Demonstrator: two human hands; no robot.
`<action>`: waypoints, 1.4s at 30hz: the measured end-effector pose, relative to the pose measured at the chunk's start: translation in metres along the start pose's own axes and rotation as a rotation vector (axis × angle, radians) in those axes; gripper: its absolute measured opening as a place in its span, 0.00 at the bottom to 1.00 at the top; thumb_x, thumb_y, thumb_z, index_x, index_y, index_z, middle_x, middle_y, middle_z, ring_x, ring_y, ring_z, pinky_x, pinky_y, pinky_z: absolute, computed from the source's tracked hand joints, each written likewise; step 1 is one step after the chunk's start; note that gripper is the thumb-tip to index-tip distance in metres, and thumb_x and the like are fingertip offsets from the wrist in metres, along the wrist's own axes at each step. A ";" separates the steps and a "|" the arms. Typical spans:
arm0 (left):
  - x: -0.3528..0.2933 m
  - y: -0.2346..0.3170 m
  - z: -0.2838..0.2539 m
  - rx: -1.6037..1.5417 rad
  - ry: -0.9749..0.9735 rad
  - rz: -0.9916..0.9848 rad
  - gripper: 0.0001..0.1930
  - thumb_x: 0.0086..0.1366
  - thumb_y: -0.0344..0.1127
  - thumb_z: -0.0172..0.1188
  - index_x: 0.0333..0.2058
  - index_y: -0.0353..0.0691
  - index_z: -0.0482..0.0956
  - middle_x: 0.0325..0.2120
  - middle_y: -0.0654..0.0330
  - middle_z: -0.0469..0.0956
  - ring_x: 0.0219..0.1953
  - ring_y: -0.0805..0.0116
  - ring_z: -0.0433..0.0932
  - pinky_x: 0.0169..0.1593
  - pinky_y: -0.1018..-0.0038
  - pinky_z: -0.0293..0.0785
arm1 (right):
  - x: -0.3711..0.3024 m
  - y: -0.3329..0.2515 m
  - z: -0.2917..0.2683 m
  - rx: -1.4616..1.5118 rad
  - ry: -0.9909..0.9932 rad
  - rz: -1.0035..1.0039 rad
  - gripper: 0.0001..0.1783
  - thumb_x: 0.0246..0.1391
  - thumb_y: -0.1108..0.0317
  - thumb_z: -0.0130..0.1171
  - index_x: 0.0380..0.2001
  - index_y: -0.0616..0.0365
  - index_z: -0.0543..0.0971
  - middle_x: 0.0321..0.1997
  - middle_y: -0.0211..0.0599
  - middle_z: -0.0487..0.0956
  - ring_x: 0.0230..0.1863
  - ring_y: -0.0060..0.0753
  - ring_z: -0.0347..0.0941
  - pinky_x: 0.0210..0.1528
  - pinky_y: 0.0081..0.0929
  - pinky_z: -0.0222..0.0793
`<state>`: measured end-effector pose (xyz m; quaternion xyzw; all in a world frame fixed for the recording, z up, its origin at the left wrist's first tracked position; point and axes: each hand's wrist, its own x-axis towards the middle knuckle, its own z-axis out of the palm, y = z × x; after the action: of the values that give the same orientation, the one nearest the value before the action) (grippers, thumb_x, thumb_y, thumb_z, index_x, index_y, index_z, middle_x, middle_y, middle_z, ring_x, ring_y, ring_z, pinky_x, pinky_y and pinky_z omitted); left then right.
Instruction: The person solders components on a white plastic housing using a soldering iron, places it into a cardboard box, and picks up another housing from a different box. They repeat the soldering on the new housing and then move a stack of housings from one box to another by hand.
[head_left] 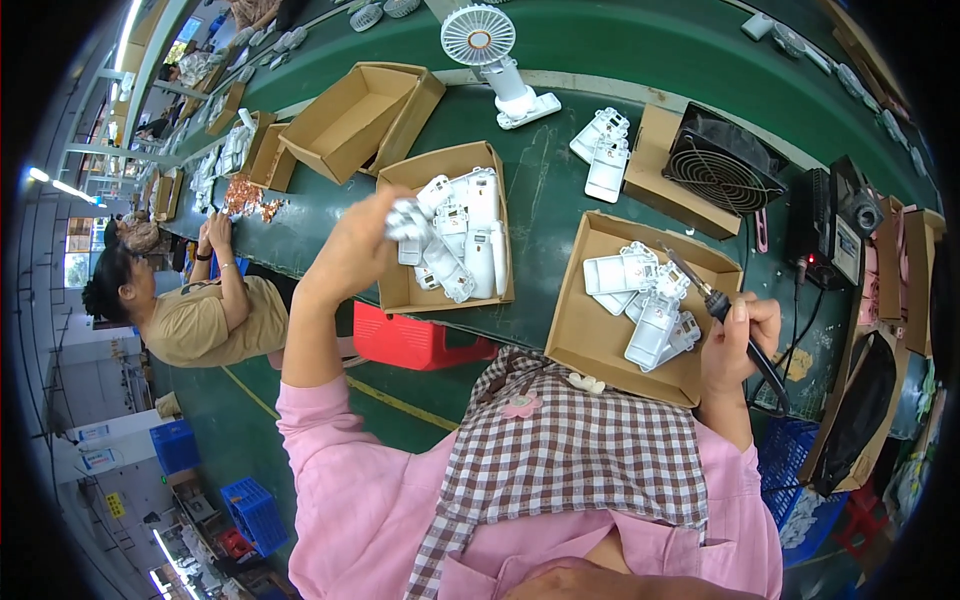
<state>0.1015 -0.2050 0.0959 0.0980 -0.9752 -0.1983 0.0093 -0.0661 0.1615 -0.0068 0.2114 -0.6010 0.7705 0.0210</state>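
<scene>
My left hand [352,245] is at the left side of a cardboard box [400,293] full of white plastic housings [452,232]. Its fingers pinch one motion-blurred white plastic housing [406,218] above the others. My right hand [738,345] grips a soldering iron [716,303] by its black handle. The metal tip points up and left, over a second cardboard box [590,345]. Several white housings [655,325] with small electronic parts lie overlapping in that box.
White housings [606,165] lie beside a black fan [715,165] on a carton. A white handheld fan [487,60] stands at the back. Nested cardboard boxes [350,115] are at left. A black powered unit [822,230] with cables stands at right. Another person [215,315] sits far left.
</scene>
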 end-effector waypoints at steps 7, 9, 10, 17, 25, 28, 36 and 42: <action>-0.013 -0.005 0.044 0.281 -0.328 0.313 0.27 0.42 0.21 0.62 0.44 0.41 0.68 0.45 0.54 0.71 0.53 0.51 0.67 0.56 0.62 0.63 | 0.000 -0.001 0.002 0.013 0.028 0.019 0.09 0.55 0.72 0.51 0.24 0.56 0.63 0.17 0.28 0.64 0.16 0.14 0.55 0.18 0.13 0.49; -0.014 -0.006 0.047 0.278 -0.315 0.284 0.28 0.41 0.21 0.64 0.44 0.42 0.67 0.44 0.54 0.71 0.54 0.52 0.67 0.57 0.61 0.61 | 0.001 -0.001 0.002 0.013 0.029 0.019 0.09 0.55 0.72 0.51 0.24 0.56 0.63 0.17 0.28 0.64 0.16 0.14 0.55 0.17 0.13 0.49; -0.015 -0.006 0.047 0.276 -0.302 0.254 0.29 0.41 0.22 0.66 0.45 0.42 0.67 0.44 0.55 0.71 0.54 0.52 0.66 0.59 0.61 0.60 | 0.001 -0.001 0.002 0.008 0.026 0.014 0.09 0.55 0.72 0.51 0.24 0.56 0.63 0.17 0.28 0.64 0.15 0.13 0.54 0.17 0.13 0.49; -0.016 -0.005 0.045 0.211 -0.342 0.189 0.31 0.40 0.23 0.66 0.46 0.42 0.68 0.44 0.54 0.71 0.52 0.53 0.68 0.57 0.61 0.61 | 0.002 -0.002 0.003 0.030 0.033 0.036 0.09 0.55 0.72 0.51 0.24 0.56 0.63 0.16 0.27 0.64 0.15 0.13 0.53 0.17 0.13 0.48; -0.020 -0.014 0.039 -0.229 0.157 -0.492 0.21 0.52 0.34 0.65 0.43 0.31 0.72 0.39 0.44 0.73 0.43 0.47 0.74 0.48 0.63 0.70 | 0.003 0.000 0.000 0.054 0.028 0.040 0.09 0.55 0.71 0.52 0.24 0.56 0.63 0.16 0.26 0.63 0.15 0.13 0.53 0.17 0.13 0.47; -0.019 -0.017 0.050 0.087 0.129 -0.569 0.24 0.50 0.40 0.66 0.38 0.24 0.72 0.39 0.38 0.74 0.45 0.44 0.74 0.48 0.61 0.70 | 0.003 0.001 0.000 0.065 0.026 0.040 0.10 0.55 0.71 0.52 0.24 0.56 0.63 0.16 0.26 0.63 0.15 0.13 0.53 0.17 0.13 0.47; -0.018 -0.007 0.078 0.205 -0.060 -0.615 0.32 0.50 0.48 0.65 0.43 0.24 0.69 0.50 0.36 0.66 0.54 0.41 0.64 0.56 0.60 0.63 | 0.003 0.000 -0.001 0.083 0.044 0.053 0.09 0.55 0.71 0.52 0.24 0.56 0.63 0.16 0.26 0.64 0.15 0.12 0.53 0.17 0.13 0.47; -0.031 -0.020 0.101 0.143 0.112 -0.432 0.34 0.48 0.45 0.67 0.47 0.27 0.64 0.51 0.39 0.62 0.55 0.42 0.60 0.60 0.57 0.53 | 0.003 0.000 -0.001 0.089 0.030 0.041 0.09 0.55 0.72 0.51 0.24 0.56 0.63 0.16 0.27 0.64 0.14 0.13 0.53 0.16 0.13 0.47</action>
<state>0.1299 -0.1782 -0.0044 0.3155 -0.9412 -0.1203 0.0136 -0.0694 0.1623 -0.0057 0.1882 -0.5700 0.7998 0.0048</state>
